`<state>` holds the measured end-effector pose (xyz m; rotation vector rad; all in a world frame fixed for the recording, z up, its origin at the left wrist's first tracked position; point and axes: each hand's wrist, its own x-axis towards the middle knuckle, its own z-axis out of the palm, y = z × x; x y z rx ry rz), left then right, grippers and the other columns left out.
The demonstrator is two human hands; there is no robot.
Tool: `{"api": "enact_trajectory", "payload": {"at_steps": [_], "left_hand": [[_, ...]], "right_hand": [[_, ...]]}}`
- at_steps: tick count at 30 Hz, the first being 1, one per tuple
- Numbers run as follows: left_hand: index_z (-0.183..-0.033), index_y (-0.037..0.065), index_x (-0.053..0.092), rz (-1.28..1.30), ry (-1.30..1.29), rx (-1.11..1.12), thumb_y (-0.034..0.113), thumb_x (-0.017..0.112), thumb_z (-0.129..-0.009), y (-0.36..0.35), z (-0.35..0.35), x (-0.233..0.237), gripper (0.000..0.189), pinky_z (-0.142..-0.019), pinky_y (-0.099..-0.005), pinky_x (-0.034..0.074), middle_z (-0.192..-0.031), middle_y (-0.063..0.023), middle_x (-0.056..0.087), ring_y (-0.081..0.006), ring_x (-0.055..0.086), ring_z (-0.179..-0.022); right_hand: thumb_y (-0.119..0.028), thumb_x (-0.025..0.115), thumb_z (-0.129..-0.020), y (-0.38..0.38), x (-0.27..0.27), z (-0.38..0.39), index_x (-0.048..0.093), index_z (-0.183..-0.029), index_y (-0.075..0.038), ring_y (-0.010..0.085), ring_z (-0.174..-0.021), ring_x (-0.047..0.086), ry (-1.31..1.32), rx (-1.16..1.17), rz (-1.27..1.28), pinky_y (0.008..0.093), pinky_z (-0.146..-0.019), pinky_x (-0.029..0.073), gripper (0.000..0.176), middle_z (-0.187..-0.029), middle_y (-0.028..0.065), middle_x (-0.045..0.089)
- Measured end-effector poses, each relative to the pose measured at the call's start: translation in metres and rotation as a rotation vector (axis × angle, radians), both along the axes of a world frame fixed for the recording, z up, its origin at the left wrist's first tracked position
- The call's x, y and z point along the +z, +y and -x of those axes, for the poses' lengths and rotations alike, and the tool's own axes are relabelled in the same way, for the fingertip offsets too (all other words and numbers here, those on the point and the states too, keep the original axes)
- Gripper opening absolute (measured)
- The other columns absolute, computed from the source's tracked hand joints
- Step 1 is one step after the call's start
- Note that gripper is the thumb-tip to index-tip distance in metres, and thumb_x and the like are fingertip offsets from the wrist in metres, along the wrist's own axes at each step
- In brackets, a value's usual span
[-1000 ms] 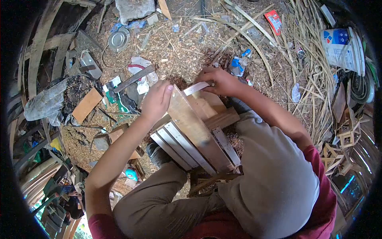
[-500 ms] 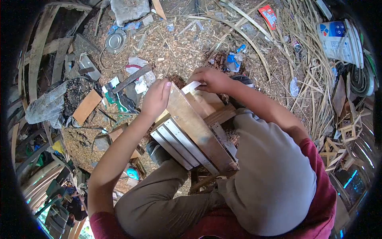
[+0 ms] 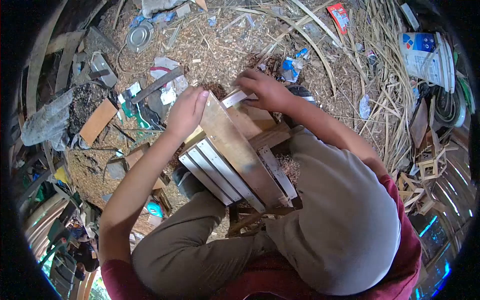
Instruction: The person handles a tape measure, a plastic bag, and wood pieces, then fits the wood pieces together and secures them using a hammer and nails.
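Observation:
Between my knees stands a wooden bench-like block with a long, worn plank [image 3: 239, 150] on top. My left hand [image 3: 187, 114] is wrapped round the plank's far end, thumb on its upper face. Several pale metal-looking strips with small holes [image 3: 216, 164] lie side by side along the plank's left. At the far right end, my right hand [image 3: 266, 91] curls over a short pale strip [image 3: 234, 99], its fingertips partly hidden. A similar strip with holes [image 3: 278, 171] lies along the right side, near my knee.
Wood chips and litter cover the ground. Long split strips [image 3: 320, 60] lie at the right, beside a white bucket [image 3: 427, 60]. An orange-brown board [image 3: 98, 122] and a turquoise tape measure [image 3: 154, 209] lie at the left. Small wooden frames [image 3: 428, 169] are piled at the right.
The view has shifted a little, so the block sits slightly further left. My right hand has moved slightly over the short strip, its fingers reaching further across. My left hand keeps its hold.

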<state>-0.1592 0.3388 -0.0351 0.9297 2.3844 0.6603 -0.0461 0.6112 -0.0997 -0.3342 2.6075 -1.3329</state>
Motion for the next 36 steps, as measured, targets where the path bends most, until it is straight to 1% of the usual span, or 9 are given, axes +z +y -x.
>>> {"api": "enact_trajectory", "payload": {"at_steps": [4,7,14,16,24,27,29,34,36], "left_hand": [[-0.108,-0.001,0.067,-0.016,-0.023,0.041,0.040,0.041,-0.115,-0.007,-0.001,-0.005,0.049,-0.095,-0.0527,0.051,-0.107,-0.0276,0.065,-0.0475,0.063,-0.104],[-0.108,-0.001,0.067,0.106,0.010,0.069,0.042,0.039,-0.115,-0.021,-0.001,-0.003,0.053,-0.095,-0.0532,0.050,-0.107,-0.0292,0.065,-0.0475,0.063,-0.103],[-0.109,-0.005,0.067,-0.001,-0.019,0.293,0.044,0.028,-0.116,-0.086,-0.014,-0.017,0.063,-0.099,-0.0571,0.047,-0.113,-0.0333,0.067,-0.0532,0.061,-0.107],[-0.112,-0.005,0.067,0.023,-0.051,0.375,0.045,0.027,-0.116,-0.098,-0.025,-0.019,0.064,-0.099,-0.0561,0.047,-0.114,-0.0336,0.067,-0.0531,0.061,-0.109],[-0.121,-0.006,0.065,-0.042,-0.170,0.533,0.041,0.035,-0.117,-0.106,-0.050,-0.001,0.055,-0.102,-0.0485,0.048,-0.120,-0.0314,0.067,-0.0487,0.063,-0.114],[-0.130,-0.004,0.062,-0.077,-0.331,0.594,0.045,0.033,-0.117,-0.124,-0.045,-0.024,0.058,-0.107,-0.0436,0.046,-0.124,-0.0225,0.069,-0.0397,0.063,-0.118],[-0.135,-0.002,0.061,-0.230,-0.493,0.736,0.052,0.031,-0.116,-0.135,-0.045,-0.038,0.064,-0.109,-0.0416,0.045,-0.126,-0.0179,0.069,-0.0351,0.062,-0.121],[-0.118,0.009,0.064,-0.565,-1.021,1.311,0.062,0.032,-0.112,-0.135,-0.060,-0.013,0.062,-0.085,-0.0380,0.048,-0.094,-0.0063,0.063,-0.0173,0.059,-0.086],[-0.123,0.008,0.065,0.015,-0.941,1.147,0.059,0.036,-0.111,-0.150,-0.074,-0.036,0.059,-0.084,-0.0406,0.050,-0.095,-0.0076,0.067,-0.0204,0.063,-0.088]], "right_hand": [[-0.016,0.093,-0.074,0.012,0.020,-0.011,0.039,-0.162,-0.013,0.0435,-0.142,0.049,0.032,-0.103,-0.038,0.0464,-0.120,0.044,0.103,-0.155,0.0228,0.045],[-0.025,0.095,-0.073,0.039,0.035,-0.021,0.039,-0.161,-0.011,0.0460,-0.134,0.054,0.104,-0.124,-0.109,0.0488,-0.114,0.047,0.105,-0.153,0.0256,0.046],[-0.053,0.077,-0.090,0.061,0.104,-0.065,0.071,-0.125,-0.006,0.0365,-0.105,0.071,-0.481,-0.055,-0.243,0.0455,-0.093,0.056,0.059,-0.103,0.0193,0.073],[-0.058,0.074,-0.093,0.054,0.069,-0.094,0.073,-0.119,-0.004,0.0343,-0.099,0.072,-0.632,-0.015,-0.075,0.0457,-0.089,0.057,0.060,-0.102,0.0202,0.075],[-0.073,0.061,-0.098,0.017,0.037,-0.098,0.067,-0.130,0.006,0.0310,-0.111,0.070,-0.746,0.252,0.228,0.0441,-0.097,0.055,0.086,-0.119,0.0195,0.074],[-0.072,0.058,-0.100,0.007,0.028,-0.088,0.061,-0.137,0.007,0.0305,-0.118,0.066,-0.961,-0.343,0.431,0.0435,-0.105,0.052,0.087,-0.128,0.0210,0.070],[-0.068,0.049,-0.106,0.011,0.010,-0.082,0.055,-0.145,0.006,0.0309,-0.131,0.058,-0.835,-0.247,0.380,0.0422,-0.116,0.043,0.085,-0.142,0.0223,0.062],[-0.062,0.032,-0.113,0.010,-0.040,-0.094,0.051,-0.152,0.005,0.0283,-0.143,0.049,-0.778,-0.350,0.664,0.0409,-0.122,0.036,0.079,-0.153,0.0188,0.055],[-0.063,0.030,-0.113,0.014,-0.040,-0.086,0.048,-0.155,0.001,0.0278,-0.140,0.052,-0.828,-0.402,0.734,0.0414,-0.120,0.039,0.079,-0.153,0.0153,0.057]]}}
